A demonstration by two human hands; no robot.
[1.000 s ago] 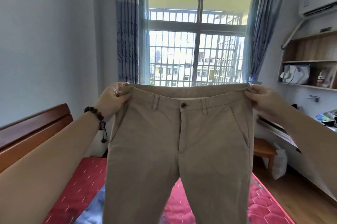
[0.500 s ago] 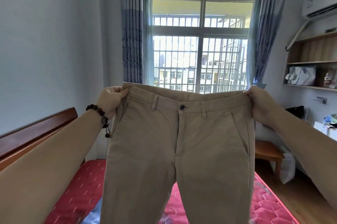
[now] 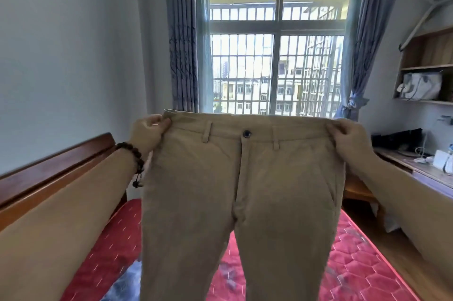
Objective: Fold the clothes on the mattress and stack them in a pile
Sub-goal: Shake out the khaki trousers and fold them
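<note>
A pair of beige trousers hangs spread out in front of me, front side facing me, with the button at the middle of the waistband. My left hand grips the left end of the waistband; a dark bead bracelet is on that wrist. My right hand pinches the right end of the waistband. Both legs hang down over the red quilted mattress. A blue-grey garment lies on the mattress behind the trousers, mostly hidden.
A wooden headboard runs along the left wall. A barred window with blue curtains is straight ahead. On the right are a desk with small items, wall shelves and a wooden stool.
The trousers and both hands sit lower in view and the waistband has levelled out. The view has tilted up a little toward the window.
</note>
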